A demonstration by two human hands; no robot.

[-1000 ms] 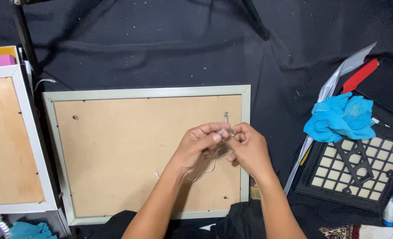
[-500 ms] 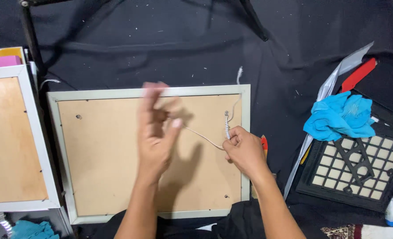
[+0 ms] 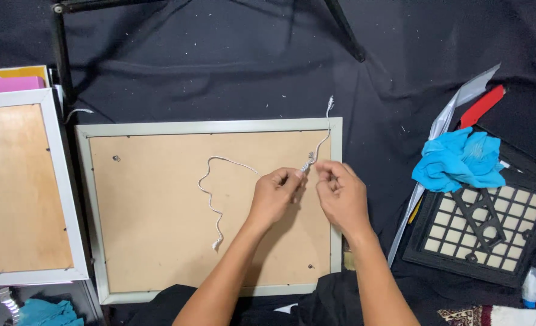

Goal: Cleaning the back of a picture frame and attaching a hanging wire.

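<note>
Head view: white cord (image 3: 215, 181) between fingers (image 3: 296, 175).

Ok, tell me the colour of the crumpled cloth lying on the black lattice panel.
Bright blue crumpled cloth, clearest in the head view.

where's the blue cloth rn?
Head view, right side: the blue cloth lies crumpled on the black fabric, overlapping the top-left corner of the black lattice frame, just below the red strip.

Surface: black cloth-covered floor (image 3: 219, 66), flecked with white specks. Lying on it: pale-green-framed brown backing board (image 3: 159, 241), white-framed brown board (image 3: 14, 187) at left, black lattice grille (image 3: 479, 235) at right.
</note>
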